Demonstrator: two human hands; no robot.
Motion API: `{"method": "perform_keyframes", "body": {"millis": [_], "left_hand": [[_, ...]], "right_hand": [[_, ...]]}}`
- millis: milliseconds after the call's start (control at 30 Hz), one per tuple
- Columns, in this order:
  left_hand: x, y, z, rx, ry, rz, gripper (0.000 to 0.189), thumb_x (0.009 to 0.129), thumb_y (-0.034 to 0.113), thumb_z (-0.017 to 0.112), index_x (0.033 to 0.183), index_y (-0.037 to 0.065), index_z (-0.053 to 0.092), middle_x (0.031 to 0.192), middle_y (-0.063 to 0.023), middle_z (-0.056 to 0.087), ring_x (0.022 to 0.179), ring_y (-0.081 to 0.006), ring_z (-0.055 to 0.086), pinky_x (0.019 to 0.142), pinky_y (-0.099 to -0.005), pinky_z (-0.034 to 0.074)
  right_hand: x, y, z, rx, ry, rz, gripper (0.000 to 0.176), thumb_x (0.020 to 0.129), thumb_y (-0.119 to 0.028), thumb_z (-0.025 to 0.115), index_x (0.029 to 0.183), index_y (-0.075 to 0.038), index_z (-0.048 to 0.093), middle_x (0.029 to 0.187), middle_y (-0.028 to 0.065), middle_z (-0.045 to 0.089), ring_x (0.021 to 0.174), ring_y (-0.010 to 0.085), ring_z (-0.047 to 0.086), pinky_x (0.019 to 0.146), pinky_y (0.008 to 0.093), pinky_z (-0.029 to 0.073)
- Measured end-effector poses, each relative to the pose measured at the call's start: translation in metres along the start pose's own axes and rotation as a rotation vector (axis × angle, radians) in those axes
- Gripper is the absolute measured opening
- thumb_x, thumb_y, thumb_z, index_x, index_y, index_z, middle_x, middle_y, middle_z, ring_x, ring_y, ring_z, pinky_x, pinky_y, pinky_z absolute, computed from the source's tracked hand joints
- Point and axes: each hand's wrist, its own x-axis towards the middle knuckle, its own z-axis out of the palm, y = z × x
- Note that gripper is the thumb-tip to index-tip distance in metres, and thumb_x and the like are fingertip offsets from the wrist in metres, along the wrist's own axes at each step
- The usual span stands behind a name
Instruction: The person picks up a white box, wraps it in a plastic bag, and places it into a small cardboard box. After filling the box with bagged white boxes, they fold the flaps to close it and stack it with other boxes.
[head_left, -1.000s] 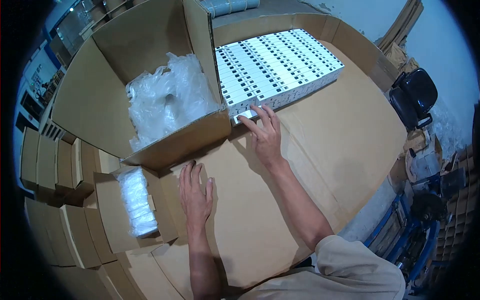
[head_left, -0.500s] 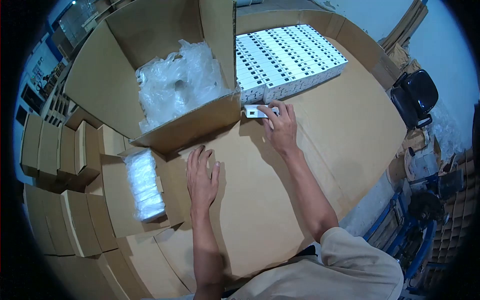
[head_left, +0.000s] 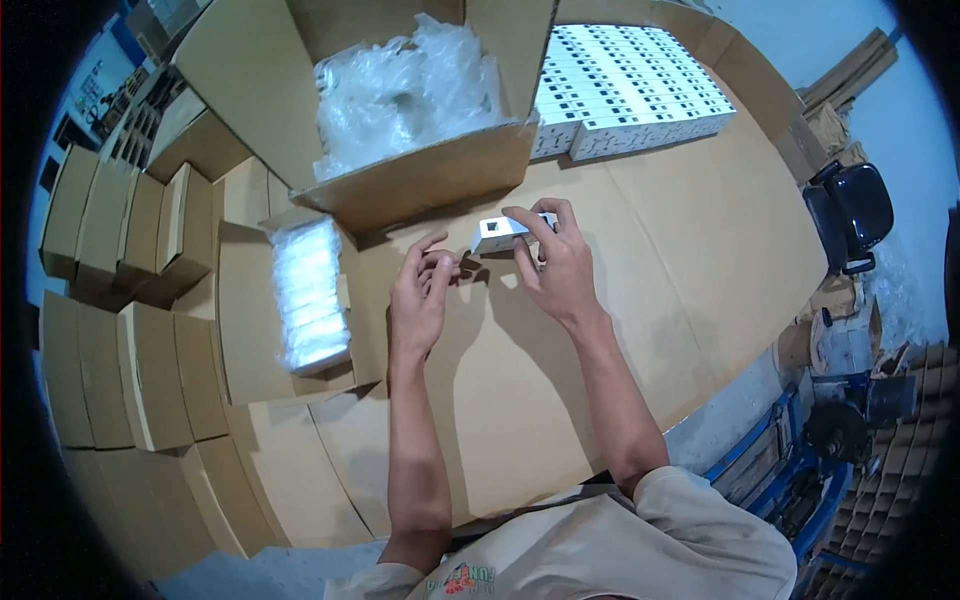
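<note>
A small white box [head_left: 497, 232] with a dark square on its top is gripped between the thumb and fingers of my right hand [head_left: 562, 262], just above the cardboard surface. To its left is my left hand [head_left: 420, 300], holding nothing, its fingers bent and apart, near the box's left end but not touching it. Rows of similar white boxes [head_left: 650, 136] lie packed together behind my right hand. A large open carton [head_left: 430, 178] with clear plastic bags [head_left: 400, 100] inside stands beyond my left hand.
Plastic-wrapped packs [head_left: 312, 295] lie in an open carton at the left. Brown cartons [head_left: 155, 375] are stacked farther left. A raised cardboard edge [head_left: 770, 100] borders the work surface at the back right, with a black chair [head_left: 850, 215] beyond.
The view has shifted, so the scene sits higher. My right hand has brought the white box away from the rows, nearer to me. My left hand has moved up toward it, fingers more curled.
</note>
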Motion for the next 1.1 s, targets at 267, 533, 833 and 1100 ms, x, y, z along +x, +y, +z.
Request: {"method": "perform_keyframes", "body": {"millis": [267,533,833,1100], "left_hand": [[-0.004,0.012,-0.015,-0.227,0.008,-0.218,0.031,0.111,0.029,0.051,0.131,0.008,0.062,0.096,-0.0047,0.069,0.083,-0.0110,0.067,0.074,-0.0270,0.055],[0.000,0.014,-0.008,-0.177,0.093,-0.019,0.040,0.099,0.000,0.066,0.137,0.007,0.058,0.114,-0.0075,0.069,0.098,-0.0108,0.064,0.082,-0.0262,0.053],[0.009,-0.011,-0.020,0.020,0.070,0.032,0.041,0.095,-0.008,0.065,0.135,-0.004,0.056,0.122,-0.0125,0.068,0.115,-0.0174,0.065,0.101,-0.0306,0.053],[0.008,-0.012,-0.023,0.109,0.028,0.065,0.034,0.095,-0.007,0.065,0.127,-0.002,0.058,0.116,-0.0084,0.068,0.110,-0.0155,0.065,0.097,-0.0304,0.052]], "right_hand": [[-0.009,-0.025,0.016,0.276,-0.074,-0.064,0.034,0.086,0.000,0.072,0.119,-0.005,0.066,0.121,0.0152,0.058,0.085,0.0294,0.070,0.070,0.0375,0.058],[-0.011,0.027,0.060,0.771,-0.152,0.202,0.031,0.094,0.001,0.069,0.120,0.000,0.054,0.117,0.0160,0.064,0.091,0.0229,0.072,0.076,0.0301,0.057],[0.002,0.020,0.049,0.453,-0.176,0.132,0.047,0.089,0.004,0.071,0.128,-0.001,0.045,0.108,0.0264,0.072,0.105,0.0362,0.073,0.086,0.0426,0.059],[0.000,0.023,0.047,0.445,-0.219,0.130,0.049,0.090,0.006,0.069,0.130,-0.007,0.044,0.109,0.0250,0.072,0.106,0.0385,0.072,0.087,0.0454,0.057]]}}
